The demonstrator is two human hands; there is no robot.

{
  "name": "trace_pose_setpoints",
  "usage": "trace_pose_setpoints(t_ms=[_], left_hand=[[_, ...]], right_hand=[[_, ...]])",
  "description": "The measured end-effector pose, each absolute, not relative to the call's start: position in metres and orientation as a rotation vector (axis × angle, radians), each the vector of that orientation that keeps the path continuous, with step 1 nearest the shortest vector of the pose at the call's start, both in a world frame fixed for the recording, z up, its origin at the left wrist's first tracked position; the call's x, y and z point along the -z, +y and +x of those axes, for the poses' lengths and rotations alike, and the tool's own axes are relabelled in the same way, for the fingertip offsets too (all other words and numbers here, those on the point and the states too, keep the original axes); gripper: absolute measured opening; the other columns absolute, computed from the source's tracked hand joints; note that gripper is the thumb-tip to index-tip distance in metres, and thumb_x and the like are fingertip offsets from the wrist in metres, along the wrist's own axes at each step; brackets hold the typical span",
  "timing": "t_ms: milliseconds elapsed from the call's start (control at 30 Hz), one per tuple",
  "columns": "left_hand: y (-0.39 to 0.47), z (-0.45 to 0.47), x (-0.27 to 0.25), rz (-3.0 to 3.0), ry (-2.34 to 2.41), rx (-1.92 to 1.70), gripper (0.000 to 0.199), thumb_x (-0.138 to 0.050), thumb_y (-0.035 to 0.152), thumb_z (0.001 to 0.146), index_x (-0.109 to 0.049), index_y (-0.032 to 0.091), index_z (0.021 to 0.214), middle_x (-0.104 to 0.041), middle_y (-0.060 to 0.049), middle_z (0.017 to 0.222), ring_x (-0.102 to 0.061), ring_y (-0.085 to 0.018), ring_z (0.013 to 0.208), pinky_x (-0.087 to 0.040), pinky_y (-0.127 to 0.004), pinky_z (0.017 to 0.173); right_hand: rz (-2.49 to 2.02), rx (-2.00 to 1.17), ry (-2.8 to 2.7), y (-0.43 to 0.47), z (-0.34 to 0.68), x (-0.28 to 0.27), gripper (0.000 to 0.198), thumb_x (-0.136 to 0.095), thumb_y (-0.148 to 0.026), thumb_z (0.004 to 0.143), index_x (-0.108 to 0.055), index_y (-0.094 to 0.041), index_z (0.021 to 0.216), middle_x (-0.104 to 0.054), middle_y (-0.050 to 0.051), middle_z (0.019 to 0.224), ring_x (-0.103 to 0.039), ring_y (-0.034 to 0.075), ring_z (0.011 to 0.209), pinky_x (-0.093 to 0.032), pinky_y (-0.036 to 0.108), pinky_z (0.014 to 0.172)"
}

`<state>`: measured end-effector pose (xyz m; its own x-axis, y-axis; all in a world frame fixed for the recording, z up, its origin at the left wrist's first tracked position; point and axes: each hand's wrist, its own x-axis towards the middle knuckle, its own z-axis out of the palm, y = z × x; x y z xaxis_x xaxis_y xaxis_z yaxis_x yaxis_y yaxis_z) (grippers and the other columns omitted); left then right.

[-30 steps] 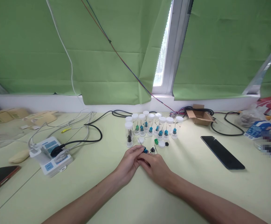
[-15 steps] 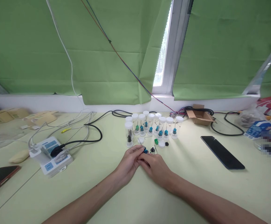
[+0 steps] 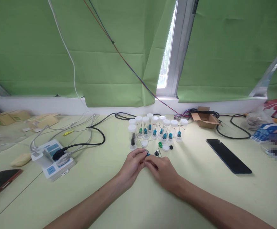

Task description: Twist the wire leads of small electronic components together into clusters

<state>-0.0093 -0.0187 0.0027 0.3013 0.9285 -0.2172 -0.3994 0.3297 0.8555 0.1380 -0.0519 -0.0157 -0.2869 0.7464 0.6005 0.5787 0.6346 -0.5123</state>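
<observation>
Near the middle of the table my left hand (image 3: pixel 132 163) pinches a small blue part (image 3: pixel 148 154), mostly covered by fingers. A thin metal rod sticks up beside those fingertips. My right hand (image 3: pixel 163 167) meets the left, its fingers closed at the same blue part. Just beyond the hands lie a small black and metallic piece (image 3: pixel 156 153), a green piece (image 3: pixel 160 145), a black piece (image 3: pixel 171 147) and a white cap (image 3: pixel 165 147). Behind them stand several clear tubes (image 3: pixel 133 139) with white lids, holding blue, green or dark parts on thin rods.
A white power strip (image 3: pixel 57 160) with plugs and cables lies at left, near a phone (image 3: pixel 2 183). Another dark phone (image 3: pixel 229 156) rests at right. An open cardboard box (image 3: pixel 206 121) stands at the back. Black cable (image 3: pixel 102 136) loops across the back left.
My right hand has shifted slightly to the right, and its fingers now cover more of the blue part. My left hand stays nearly in place.
</observation>
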Motion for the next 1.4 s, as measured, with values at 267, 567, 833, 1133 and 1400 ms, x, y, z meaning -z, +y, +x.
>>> trace_pose_setpoints(t_ms=[267, 567, 833, 1133, 1400], left_hand=[[-0.023, -0.006, -0.005, 0.943, 0.832, -0.968, 0.026, -0.08, 0.028, 0.072, -0.064, 0.013, 0.086, -0.069, -0.007, 0.08, -0.067, -0.018, 0.074, -0.056, -0.034, 0.078], [-0.024, -0.006, -0.001, 1.09, 0.763, -0.948, 0.027, -0.077, 0.031, 0.075, -0.067, 0.012, 0.091, -0.069, -0.007, 0.081, -0.065, -0.017, 0.073, -0.055, -0.032, 0.072], [-0.023, -0.009, 0.001, 1.108, 0.712, -0.906, 0.026, -0.075, 0.03, 0.078, -0.07, 0.012, 0.096, -0.07, -0.009, 0.085, -0.065, -0.017, 0.076, -0.054, -0.034, 0.078], [-0.024, -0.007, 0.0, 1.161, 0.727, -0.896, 0.027, -0.074, 0.032, 0.078, -0.073, 0.012, 0.097, -0.069, -0.008, 0.083, -0.062, -0.016, 0.074, -0.053, -0.034, 0.076], [-0.025, -0.008, -0.003, 1.157, 0.728, -0.876, 0.027, -0.072, 0.031, 0.08, -0.074, 0.014, 0.1, -0.07, -0.008, 0.086, -0.062, -0.016, 0.076, -0.053, -0.034, 0.079]], right_hand=[[-1.033, -0.227, -1.731, -0.045, 0.15, 0.011, 0.015, -0.054, -0.022, 0.093, -0.066, -0.017, 0.087, -0.055, -0.003, 0.055, -0.044, 0.009, 0.045, -0.036, 0.02, 0.049], [-1.131, -0.448, -1.68, -0.036, 0.153, 0.016, 0.014, -0.058, -0.027, 0.09, -0.065, -0.017, 0.083, -0.043, -0.007, 0.051, -0.038, 0.009, 0.046, -0.031, 0.021, 0.048], [-1.132, -0.581, -1.66, -0.037, 0.155, 0.012, 0.016, -0.057, -0.03, 0.09, -0.065, -0.017, 0.083, -0.043, -0.006, 0.052, -0.037, 0.009, 0.047, -0.029, 0.022, 0.048], [-1.133, -0.641, -1.639, -0.036, 0.156, 0.01, 0.018, -0.057, -0.033, 0.089, -0.065, -0.017, 0.083, -0.04, -0.007, 0.052, -0.036, 0.01, 0.047, -0.03, 0.023, 0.049], [-1.131, -0.653, -1.675, -0.036, 0.158, 0.01, 0.019, -0.057, -0.033, 0.089, -0.065, -0.017, 0.083, -0.046, -0.005, 0.053, -0.04, 0.01, 0.048, -0.032, 0.023, 0.049]])
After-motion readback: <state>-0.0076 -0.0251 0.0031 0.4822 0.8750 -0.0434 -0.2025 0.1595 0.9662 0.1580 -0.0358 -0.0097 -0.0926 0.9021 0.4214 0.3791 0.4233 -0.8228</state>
